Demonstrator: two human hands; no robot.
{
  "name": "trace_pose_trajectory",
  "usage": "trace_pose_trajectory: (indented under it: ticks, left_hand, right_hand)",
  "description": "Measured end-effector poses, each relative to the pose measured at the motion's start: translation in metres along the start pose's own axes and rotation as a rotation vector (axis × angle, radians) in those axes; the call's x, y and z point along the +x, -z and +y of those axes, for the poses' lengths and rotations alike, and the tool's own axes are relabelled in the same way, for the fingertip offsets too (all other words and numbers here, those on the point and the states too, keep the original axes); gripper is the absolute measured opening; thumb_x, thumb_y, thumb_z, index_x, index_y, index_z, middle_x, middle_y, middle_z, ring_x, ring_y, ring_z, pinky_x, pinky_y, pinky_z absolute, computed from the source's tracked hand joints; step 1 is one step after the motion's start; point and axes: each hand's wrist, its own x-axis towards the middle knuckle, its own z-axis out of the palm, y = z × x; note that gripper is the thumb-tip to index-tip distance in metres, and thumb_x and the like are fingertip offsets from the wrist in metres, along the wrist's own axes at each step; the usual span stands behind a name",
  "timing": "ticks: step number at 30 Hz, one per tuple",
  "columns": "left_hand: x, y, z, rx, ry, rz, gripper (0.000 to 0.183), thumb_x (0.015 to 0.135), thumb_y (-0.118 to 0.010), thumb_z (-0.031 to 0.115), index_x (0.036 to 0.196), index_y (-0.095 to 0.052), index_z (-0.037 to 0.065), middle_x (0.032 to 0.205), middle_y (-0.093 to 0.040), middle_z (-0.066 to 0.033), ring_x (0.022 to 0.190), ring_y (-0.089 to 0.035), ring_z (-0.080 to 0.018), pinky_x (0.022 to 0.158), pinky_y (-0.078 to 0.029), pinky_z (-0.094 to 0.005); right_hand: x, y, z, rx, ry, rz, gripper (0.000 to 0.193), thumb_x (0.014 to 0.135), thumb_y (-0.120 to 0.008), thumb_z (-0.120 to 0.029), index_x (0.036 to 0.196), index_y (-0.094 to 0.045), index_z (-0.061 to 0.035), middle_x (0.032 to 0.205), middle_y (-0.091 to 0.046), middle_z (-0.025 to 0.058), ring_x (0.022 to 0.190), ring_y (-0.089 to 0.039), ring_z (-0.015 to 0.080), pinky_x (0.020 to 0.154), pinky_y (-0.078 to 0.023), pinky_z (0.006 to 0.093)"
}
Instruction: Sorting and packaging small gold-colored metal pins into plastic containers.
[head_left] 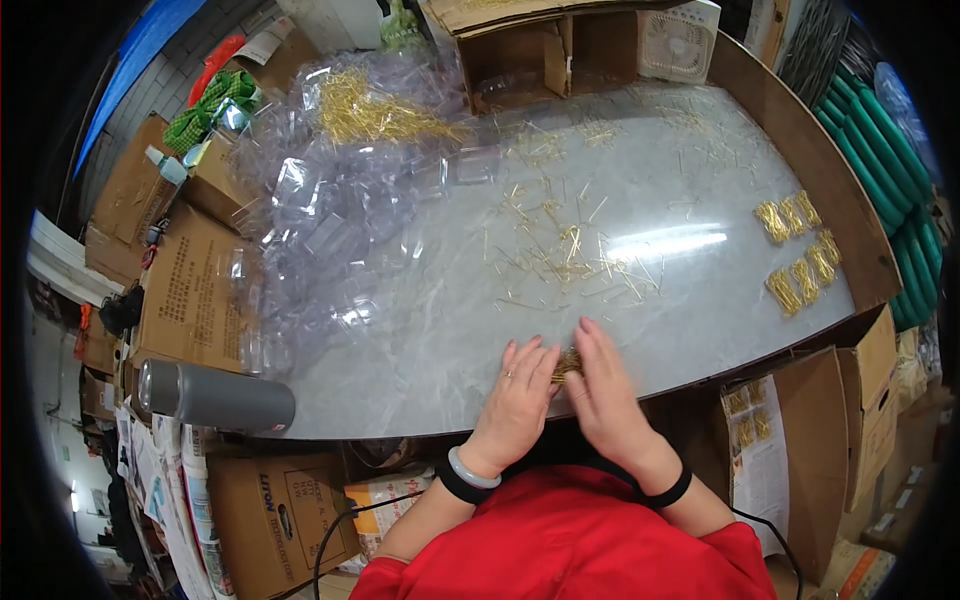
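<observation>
Apparently to keep the wires even, your left hand [515,398] closes on a small bundle [567,367] on your side of the loose pile [570,262]; your right hand [608,398] flanks it, fingers straight, grip unclear. Neat bundles [800,252] sit right of the pile, probably to avoid mixing.

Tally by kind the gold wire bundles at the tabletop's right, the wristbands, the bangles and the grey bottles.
Gold-coloured thin metal wire bundles: 7
Black wristbands: 2
Pale ring-shaped bangle: 1
Dark grey cylindrical bottle: 1
Total: 11
</observation>
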Motion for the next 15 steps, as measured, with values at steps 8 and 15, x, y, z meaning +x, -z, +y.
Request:
trace_pose_trajectory:
  ticks: [8, 15]
  left_hand:
    - [0.0, 0.005, 0.0, -0.074, 0.02, 0.006, 0.063, 0.086, -0.061, -0.006, 0.145, -0.042, -0.005, 0.14, -0.05, -0.0274, 0.135, -0.047, -0.0433, 0.119, -0.031, -0.0573]
    - [0.001, 0.009, -0.001, -0.137, 0.011, 0.009, 0.06, 0.089, -0.064, -0.001, 0.146, -0.042, -0.003, 0.137, -0.051, -0.0246, 0.134, -0.047, -0.0422, 0.119, -0.032, -0.0567]
  right_hand:
    - [0.015, 0.017, -0.005, -0.013, 0.03, -0.083, 0.075, 0.089, -0.074, -0.017, 0.15, -0.035, 0.0048, 0.15, -0.043, 0.0277, 0.138, -0.044, 0.0435, 0.116, -0.034, 0.0502]
    - [0.016, 0.02, 0.018, -0.19, 0.118, -0.202, 0.059, 0.082, -0.077, -0.014, 0.135, -0.055, -0.0042, 0.133, -0.059, 0.0153, 0.125, -0.053, 0.0372, 0.11, -0.038, 0.0508]
